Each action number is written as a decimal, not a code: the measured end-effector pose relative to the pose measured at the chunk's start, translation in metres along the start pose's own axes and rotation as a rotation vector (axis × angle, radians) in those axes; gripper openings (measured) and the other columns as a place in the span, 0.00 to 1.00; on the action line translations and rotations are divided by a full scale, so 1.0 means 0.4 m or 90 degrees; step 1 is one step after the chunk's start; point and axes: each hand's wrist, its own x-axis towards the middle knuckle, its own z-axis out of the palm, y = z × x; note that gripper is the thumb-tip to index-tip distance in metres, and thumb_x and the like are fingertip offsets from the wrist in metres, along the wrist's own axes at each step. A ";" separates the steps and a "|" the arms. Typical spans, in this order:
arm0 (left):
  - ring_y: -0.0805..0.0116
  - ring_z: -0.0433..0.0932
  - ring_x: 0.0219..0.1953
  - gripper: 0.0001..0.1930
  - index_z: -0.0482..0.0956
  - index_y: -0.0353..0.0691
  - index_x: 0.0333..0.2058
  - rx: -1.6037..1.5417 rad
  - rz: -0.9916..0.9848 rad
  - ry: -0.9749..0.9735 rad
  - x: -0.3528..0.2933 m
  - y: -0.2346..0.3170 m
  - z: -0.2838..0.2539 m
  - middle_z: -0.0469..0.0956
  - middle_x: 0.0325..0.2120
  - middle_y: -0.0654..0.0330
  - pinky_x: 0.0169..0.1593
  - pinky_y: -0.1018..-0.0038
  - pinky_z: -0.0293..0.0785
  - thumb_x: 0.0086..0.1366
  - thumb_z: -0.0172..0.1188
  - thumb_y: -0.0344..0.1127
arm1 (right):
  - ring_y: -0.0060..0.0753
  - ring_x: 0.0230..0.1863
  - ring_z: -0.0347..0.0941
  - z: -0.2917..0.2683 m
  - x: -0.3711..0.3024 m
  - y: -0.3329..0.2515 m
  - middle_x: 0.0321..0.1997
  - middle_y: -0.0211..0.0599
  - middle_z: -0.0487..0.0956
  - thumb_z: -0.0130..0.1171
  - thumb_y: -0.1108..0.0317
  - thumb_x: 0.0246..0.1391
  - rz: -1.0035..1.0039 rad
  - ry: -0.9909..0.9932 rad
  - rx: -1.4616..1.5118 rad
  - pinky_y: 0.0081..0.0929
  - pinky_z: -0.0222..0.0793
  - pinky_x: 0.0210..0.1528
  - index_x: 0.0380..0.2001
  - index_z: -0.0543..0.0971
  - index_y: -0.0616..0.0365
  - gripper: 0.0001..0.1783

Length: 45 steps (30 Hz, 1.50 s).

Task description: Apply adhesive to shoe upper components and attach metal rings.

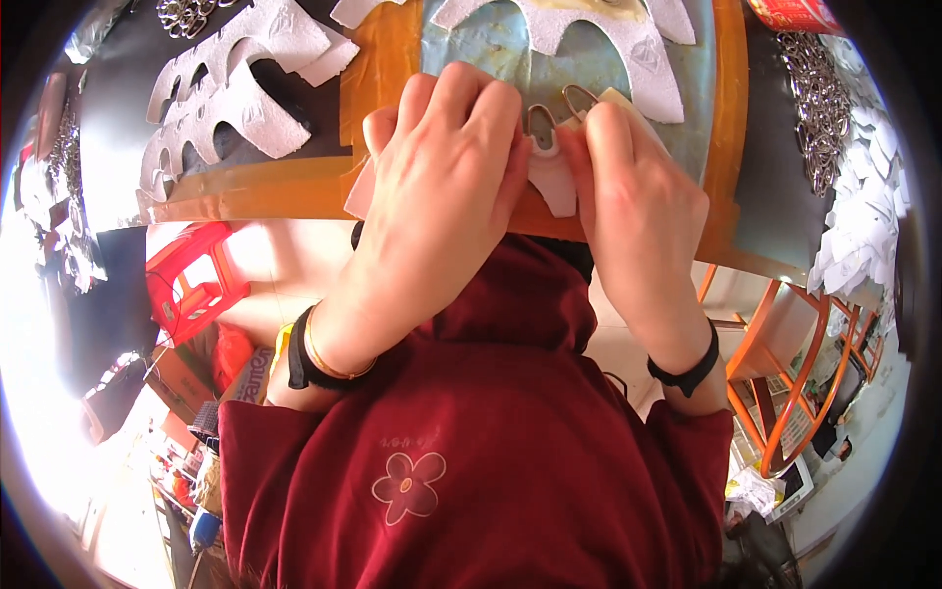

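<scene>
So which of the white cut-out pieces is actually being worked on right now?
The small pale cut-out piece pinched between both hands at the table's near edge, with oval metal rings on it. The other white scalloped pieces lie untouched farther back.

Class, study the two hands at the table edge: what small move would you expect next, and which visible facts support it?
Probably pressing the white cut-out piece snug around the oval metal ring. The left hand and right hand pinch the piece from both sides at the orange table edge, with one ring showing between the fingertips and a second ring just behind it. Whether it is already fixed cannot be told.
</scene>
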 end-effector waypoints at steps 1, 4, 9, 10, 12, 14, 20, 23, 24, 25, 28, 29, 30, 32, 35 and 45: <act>0.54 0.71 0.41 0.06 0.73 0.38 0.32 -0.015 0.001 -0.020 0.008 -0.001 -0.007 0.72 0.34 0.57 0.44 0.63 0.66 0.59 0.63 0.26 | 0.27 0.25 0.76 -0.006 0.003 0.001 0.24 0.27 0.73 0.60 0.71 0.49 -0.008 -0.029 -0.013 0.27 0.68 0.22 0.28 0.67 0.51 0.10; 0.55 0.71 0.38 0.06 0.74 0.39 0.33 -0.060 0.030 -0.015 0.019 -0.009 -0.017 0.73 0.32 0.59 0.42 0.64 0.66 0.58 0.63 0.25 | 0.30 0.25 0.78 -0.036 0.029 0.008 0.24 0.28 0.74 0.59 0.71 0.51 -0.026 -0.111 -0.032 0.28 0.69 0.22 0.30 0.69 0.52 0.08; 0.60 0.75 0.37 0.09 0.77 0.43 0.32 -0.061 0.107 -0.008 0.012 -0.020 -0.016 0.78 0.31 0.65 0.43 0.67 0.65 0.54 0.66 0.25 | 0.33 0.27 0.80 -0.065 0.070 0.035 0.26 0.31 0.76 0.57 0.71 0.54 -0.047 -0.227 0.015 0.29 0.70 0.22 0.31 0.70 0.54 0.06; 0.62 0.76 0.38 0.09 0.78 0.44 0.32 -0.041 0.145 0.029 0.004 -0.025 -0.011 0.79 0.31 0.67 0.43 0.68 0.66 0.53 0.67 0.25 | 0.33 0.27 0.80 -0.061 0.063 0.029 0.26 0.31 0.76 0.57 0.71 0.55 -0.049 -0.208 0.019 0.29 0.70 0.22 0.31 0.70 0.54 0.05; 0.65 0.75 0.41 0.11 0.78 0.45 0.35 -0.040 0.183 0.034 -0.004 -0.037 -0.001 0.79 0.34 0.69 0.44 0.68 0.64 0.51 0.64 0.28 | 0.33 0.26 0.79 -0.054 0.051 0.020 0.26 0.31 0.76 0.56 0.70 0.56 -0.047 -0.191 0.015 0.30 0.70 0.22 0.31 0.70 0.54 0.05; 0.68 0.78 0.43 0.12 0.82 0.44 0.36 0.009 0.211 0.025 -0.009 -0.025 -0.017 0.82 0.36 0.69 0.43 0.71 0.65 0.51 0.66 0.27 | 0.48 0.27 0.76 -0.052 0.041 0.011 0.27 0.37 0.77 0.59 0.65 0.61 0.021 -0.190 0.059 0.41 0.68 0.24 0.31 0.66 0.56 0.12; 0.72 0.77 0.46 0.23 0.81 0.41 0.49 0.124 0.272 0.005 -0.053 -0.035 -0.019 0.81 0.42 0.68 0.44 0.76 0.62 0.51 0.62 0.31 | 0.33 0.25 0.78 -0.061 0.051 0.014 0.25 0.31 0.75 0.59 0.68 0.56 -0.031 -0.194 0.019 0.31 0.70 0.21 0.30 0.68 0.54 0.08; 0.75 0.77 0.47 0.25 0.80 0.43 0.52 0.175 0.289 0.001 -0.070 -0.036 -0.010 0.80 0.45 0.68 0.44 0.77 0.60 0.52 0.61 0.32 | 0.34 0.26 0.78 -0.072 0.074 0.023 0.26 0.31 0.75 0.61 0.69 0.52 -0.059 -0.251 0.027 0.31 0.70 0.21 0.30 0.68 0.54 0.10; 0.76 0.77 0.47 0.25 0.81 0.44 0.52 0.213 0.304 0.009 -0.074 -0.037 -0.009 0.80 0.46 0.69 0.45 0.77 0.59 0.52 0.62 0.32 | 0.34 0.26 0.78 -0.072 0.076 0.021 0.26 0.31 0.75 0.61 0.69 0.52 -0.058 -0.255 0.027 0.31 0.70 0.21 0.30 0.68 0.54 0.10; 0.77 0.77 0.48 0.24 0.82 0.46 0.51 0.252 0.319 0.017 -0.077 -0.038 -0.007 0.79 0.46 0.70 0.45 0.77 0.58 0.52 0.62 0.33 | 0.34 0.26 0.78 -0.070 0.077 0.018 0.25 0.31 0.75 0.62 0.70 0.50 -0.074 -0.252 0.018 0.30 0.70 0.20 0.29 0.69 0.53 0.10; 0.78 0.77 0.47 0.23 0.84 0.49 0.49 0.251 0.304 0.041 -0.085 -0.035 0.004 0.79 0.47 0.72 0.46 0.77 0.57 0.51 0.63 0.34 | 0.33 0.26 0.77 -0.067 0.075 0.004 0.23 0.30 0.73 0.62 0.70 0.46 -0.090 -0.246 -0.008 0.29 0.70 0.20 0.29 0.69 0.52 0.11; 0.78 0.77 0.47 0.23 0.84 0.49 0.49 0.249 0.302 0.038 -0.086 -0.035 0.009 0.79 0.47 0.72 0.46 0.77 0.57 0.51 0.63 0.34 | 0.32 0.26 0.76 -0.066 0.072 0.000 0.23 0.29 0.71 0.62 0.70 0.45 -0.090 -0.239 -0.025 0.28 0.70 0.20 0.28 0.68 0.51 0.11; 0.78 0.77 0.47 0.23 0.84 0.50 0.49 0.276 0.307 0.063 -0.089 -0.034 0.016 0.79 0.47 0.73 0.46 0.76 0.57 0.50 0.64 0.34 | 0.32 0.26 0.76 -0.062 0.068 0.000 0.23 0.29 0.71 0.62 0.70 0.45 -0.091 -0.243 -0.023 0.28 0.70 0.20 0.28 0.68 0.51 0.11; 0.79 0.77 0.47 0.23 0.85 0.51 0.48 0.302 0.311 0.084 -0.088 -0.036 0.021 0.79 0.47 0.73 0.46 0.76 0.57 0.49 0.64 0.34 | 0.29 0.25 0.75 -0.055 0.062 0.001 0.22 0.28 0.69 0.63 0.70 0.44 -0.111 -0.196 -0.051 0.28 0.70 0.20 0.27 0.68 0.51 0.12; 0.78 0.77 0.46 0.24 0.85 0.54 0.48 0.243 0.293 0.090 -0.085 -0.051 0.022 0.78 0.47 0.74 0.47 0.76 0.57 0.48 0.66 0.34 | 0.41 0.25 0.75 -0.062 0.048 -0.002 0.27 0.33 0.71 0.61 0.73 0.52 -0.078 -0.246 -0.059 0.37 0.70 0.24 0.31 0.68 0.54 0.11; 0.73 0.75 0.49 0.27 0.80 0.53 0.53 0.190 0.282 -0.007 -0.071 -0.042 -0.011 0.77 0.49 0.72 0.49 0.70 0.63 0.50 0.67 0.33 | 0.31 0.19 0.71 -0.098 0.034 0.076 0.21 0.30 0.73 0.71 0.72 0.48 0.039 0.059 0.274 0.28 0.66 0.22 0.26 0.77 0.56 0.09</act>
